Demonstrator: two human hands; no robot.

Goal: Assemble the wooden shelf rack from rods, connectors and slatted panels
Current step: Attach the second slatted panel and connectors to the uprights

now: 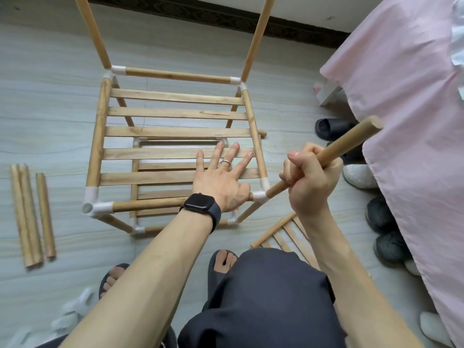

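The half-built wooden rack [100, 136] stands on the floor, with a slatted panel [160, 133] on its upper level and another lower down. Two upright rods rise from its far white connectors. My left hand [221, 179] lies flat with spread fingers on the near right slats, thumb by the front rod. My right hand [310, 179] grips a wooden rod [351, 139], whose lower end sits at the near right white connector [261, 195]. The near left connector [94, 204] has an open socket facing up.
Three loose rods [32, 214] lie on the floor at the left. A spare slatted panel [283, 234] lies under my right forearm. A bed with a pink sheet [406, 96] fills the right side, with slippers and shoes [384, 222] along its edge. My sandalled feet are near.
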